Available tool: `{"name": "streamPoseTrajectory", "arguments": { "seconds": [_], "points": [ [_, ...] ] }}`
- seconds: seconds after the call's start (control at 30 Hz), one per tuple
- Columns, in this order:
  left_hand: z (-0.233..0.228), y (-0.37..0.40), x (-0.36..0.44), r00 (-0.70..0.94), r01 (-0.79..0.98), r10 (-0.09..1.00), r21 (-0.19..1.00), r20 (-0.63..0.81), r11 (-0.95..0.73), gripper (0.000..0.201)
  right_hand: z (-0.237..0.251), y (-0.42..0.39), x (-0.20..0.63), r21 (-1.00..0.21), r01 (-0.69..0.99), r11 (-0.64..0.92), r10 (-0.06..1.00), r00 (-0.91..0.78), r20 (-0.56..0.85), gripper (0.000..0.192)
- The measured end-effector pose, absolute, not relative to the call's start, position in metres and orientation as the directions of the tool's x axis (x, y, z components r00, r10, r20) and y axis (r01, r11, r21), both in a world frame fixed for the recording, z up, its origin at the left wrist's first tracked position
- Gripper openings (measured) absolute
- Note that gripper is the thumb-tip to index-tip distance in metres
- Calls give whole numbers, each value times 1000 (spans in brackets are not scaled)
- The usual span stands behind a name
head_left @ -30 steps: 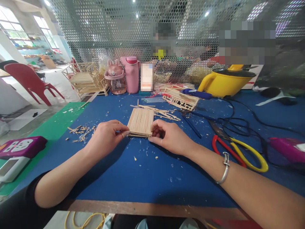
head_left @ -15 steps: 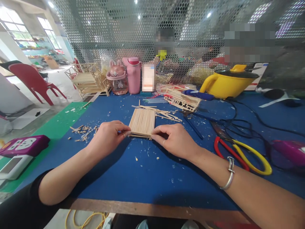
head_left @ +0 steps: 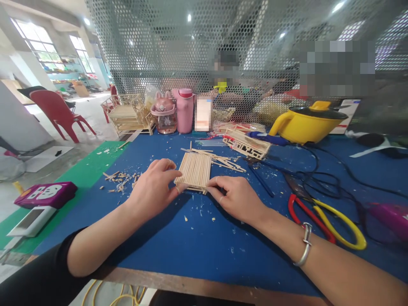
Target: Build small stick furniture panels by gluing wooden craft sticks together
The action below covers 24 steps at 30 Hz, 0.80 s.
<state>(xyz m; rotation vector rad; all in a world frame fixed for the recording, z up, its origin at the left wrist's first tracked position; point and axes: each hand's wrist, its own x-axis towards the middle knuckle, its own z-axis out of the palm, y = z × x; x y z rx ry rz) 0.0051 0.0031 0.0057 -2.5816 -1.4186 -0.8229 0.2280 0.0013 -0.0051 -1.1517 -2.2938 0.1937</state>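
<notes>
A small square panel of pale wooden sticks [head_left: 193, 168] laid side by side rests on the blue table, in front of me. My left hand [head_left: 157, 182] is at its near left corner, thumb along the front edge and index finger on the side, the two spread apart. At the near right corner, my right hand [head_left: 234, 196] pinches the panel's edge between thumb and fingers. Just behind the panel lie several loose thin sticks [head_left: 228, 162]. Bits of broken stick [head_left: 119, 180] are scattered left of my left hand.
To the right lie red-and-yellow-handled scissors [head_left: 339, 223] and black cables [head_left: 321, 170]. A yellow pot [head_left: 307, 125], a stick-built frame [head_left: 247, 143], a pink bottle [head_left: 185, 111] and a phone [head_left: 203, 114] stand at the back, before a perforated metal screen [head_left: 172, 51].
My left hand has loosened from a pinch, its thumb and index finger now farther apart at the panel's corner. My right hand keeps its pinch. The whole view has shifted slightly.
</notes>
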Motion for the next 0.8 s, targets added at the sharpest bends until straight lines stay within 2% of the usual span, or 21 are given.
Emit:
{"name": "streamPoseTrajectory", "arguments": {
  "seconds": [0.07, 0.13, 0.2, 0.3, 0.4, 0.5, 0.57, 0.6, 0.63, 0.7, 0.77, 0.8],
  "points": [
    [12, 1, 17, 499, 764, 662, 75, 560, -640, 26, -3, 1, 228, -371, 688, 624, 771, -462, 438, 14],
    [18, 0, 31, 589, 702, 618, 50, 521, -711, 21, -1, 0, 229, -387, 669, 634, 758, -442, 479, 14],
    [21, 1, 42, 630, 674, 641, 102, 438, -732, 20, 2, -3, 230, -410, 649, 641, 751, -418, 511, 13],
    [21, 2, 50, 608, 676, 704, 226, 368, -702, 24, 5, -7, 230, -435, 645, 628, 758, -379, 531, 13],
    [18, 2, 50, 579, 657, 721, 305, 381, -689, 23, 6, -9, 228, -443, 646, 622, 759, -356, 545, 12],
    [16, -1, 47, 541, 652, 730, 340, 418, -678, 23, 16, -3, 232, -480, 622, 618, 776, -385, 500, 13],
    [16, -3, 44, 492, 644, 752, 398, 438, -653, 24, 28, 2, 245, -527, 673, 519, 846, -315, 430, 17],
    [16, -5, 42, 457, 627, 777, 463, 432, -626, 23, 34, 4, 255, -534, 734, 419, 892, -223, 393, 22],
    [17, -5, 41, 419, 594, 812, 554, 407, -584, 23, 39, 4, 268, -490, 821, 293, 929, -122, 351, 24],
    [17, -7, 40, 358, 462, 883, 764, 304, -451, 24, 42, -1, 300, -221, 975, 10, 970, 44, 238, 25],
    [16, -7, 41, 348, 274, 917, 914, 196, -299, 26, 35, -13, 334, 32, 988, -150, 982, 145, 124, 28],
    [16, -8, 42, 359, 180, 919, 954, 162, -239, 27, 28, -21, 350, 101, 975, -197, 978, 188, 88, 29]
  ]
}}
